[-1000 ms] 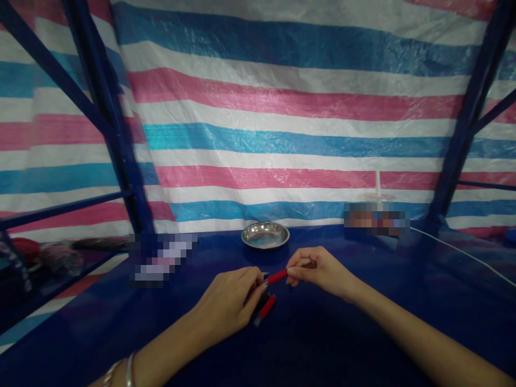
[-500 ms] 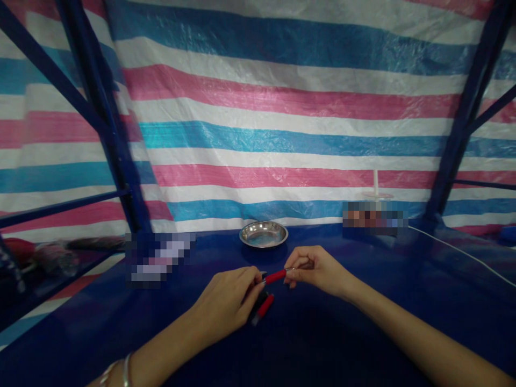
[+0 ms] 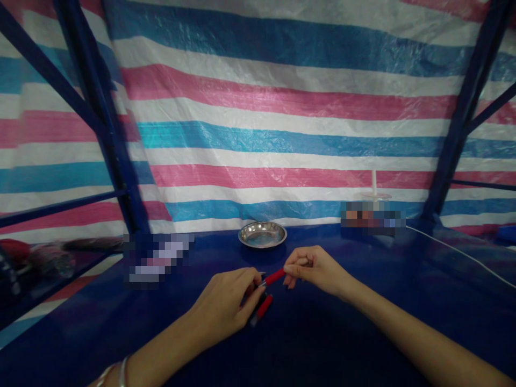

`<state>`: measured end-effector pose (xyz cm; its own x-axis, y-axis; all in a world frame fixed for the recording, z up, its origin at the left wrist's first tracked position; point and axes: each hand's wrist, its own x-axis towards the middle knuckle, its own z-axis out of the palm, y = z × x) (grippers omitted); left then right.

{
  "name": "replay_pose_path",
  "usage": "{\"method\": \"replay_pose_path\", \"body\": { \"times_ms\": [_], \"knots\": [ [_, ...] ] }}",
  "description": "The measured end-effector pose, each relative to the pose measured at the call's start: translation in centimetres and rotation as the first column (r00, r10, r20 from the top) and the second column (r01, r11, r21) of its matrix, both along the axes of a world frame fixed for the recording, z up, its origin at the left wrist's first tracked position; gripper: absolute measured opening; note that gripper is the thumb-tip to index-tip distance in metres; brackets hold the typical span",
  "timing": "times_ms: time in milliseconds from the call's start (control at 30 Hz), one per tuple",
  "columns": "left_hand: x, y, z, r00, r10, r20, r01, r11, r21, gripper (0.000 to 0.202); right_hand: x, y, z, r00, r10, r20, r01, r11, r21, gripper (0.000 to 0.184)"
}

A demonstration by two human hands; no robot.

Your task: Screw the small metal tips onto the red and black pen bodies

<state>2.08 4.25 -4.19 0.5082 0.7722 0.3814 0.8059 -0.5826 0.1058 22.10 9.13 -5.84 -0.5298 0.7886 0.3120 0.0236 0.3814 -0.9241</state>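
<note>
Left to right: your left hand (image 3: 231, 298), fingers pinched on the red rod's silvery end; a second red piece (image 3: 265, 306) just beside that thumb; the red rod (image 3: 275, 276) itself, bridging both hands, its long axis slanting toward the table's (image 3: 346, 344) far right corner; your right hand (image 3: 312, 269), fingers clamped on the other end, equally near.

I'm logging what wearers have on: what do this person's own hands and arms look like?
The left hand and right hand wear no gloves. No sleeve shows on the left forearm or right forearm. Silvery bands circle the left forearm; no jewellery shows on the right.
</note>
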Motion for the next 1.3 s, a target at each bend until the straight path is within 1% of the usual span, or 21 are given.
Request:
{"method": "replay_pose_path", "body": {
  "times_ms": [167,233,333,433,500,633,767,967,1033,1167,1300],
  "knots": [
    [0.05,0.02,-0.11,1.000,0.009,-0.011,-0.009,1.000,0.007,0.017,0.10,0.27,-0.22,0.992,-0.019,0.123,0.009,0.997,0.081,0.039],
    [0.00,0.11,-0.13,1.000,0.006,-0.006,-0.006,1.000,0.014,0.018,0.14,0.38,-0.28,0.990,-0.026,0.136,0.011,0.994,0.112,0.039],
    [-0.15,0.29,-0.07,1.000,0.004,0.009,-0.004,1.000,0.026,0.019,0.13,0.41,-0.31,0.997,0.003,0.076,-0.009,0.997,0.082,0.033],
    [-0.30,0.46,0.00,1.000,0.002,0.014,-0.002,0.999,0.037,0.020,0.07,0.28,-0.25,0.999,0.051,-0.014,-0.051,0.998,0.026,0.034],
    [-0.34,0.52,-0.02,1.000,0.007,0.020,-0.008,0.999,0.047,0.020,0.04,0.20,-0.16,0.998,0.061,-0.034,-0.060,0.998,0.023,0.032],
    [-0.30,0.50,-0.13,1.000,0.016,0.020,-0.017,0.999,0.045,0.019,0.11,0.18,0.02,0.999,0.015,0.038,-0.018,0.997,0.079,0.027],
    [-0.26,0.48,-0.11,1.000,0.020,0.019,-0.020,1.000,0.023,0.019,0.22,0.26,-0.03,0.989,-0.034,0.145,0.008,0.984,0.176,0.032],
    [-0.25,0.48,0.03,0.999,0.036,0.013,-0.036,0.999,0.007,0.020,0.18,0.22,-0.26,0.989,-0.028,0.147,0.004,0.987,0.162,0.026],
    [-0.24,0.47,0.02,0.999,0.032,0.013,-0.032,0.999,0.007,0.019,0.21,0.20,-0.23,0.982,-0.043,0.182,0.007,0.981,0.195,0.027],
    [-0.30,0.53,-0.07,0.999,0.029,0.019,-0.030,1.000,0.011,0.019,0.29,0.20,-0.22,0.962,-0.099,0.255,0.022,0.957,0.289,0.038],
    [-0.35,0.61,-0.17,1.000,0.023,0.016,-0.023,0.999,0.033,0.019,0.29,0.18,-0.25,0.969,-0.106,0.224,0.039,0.957,0.287,0.032]
  ]
}}
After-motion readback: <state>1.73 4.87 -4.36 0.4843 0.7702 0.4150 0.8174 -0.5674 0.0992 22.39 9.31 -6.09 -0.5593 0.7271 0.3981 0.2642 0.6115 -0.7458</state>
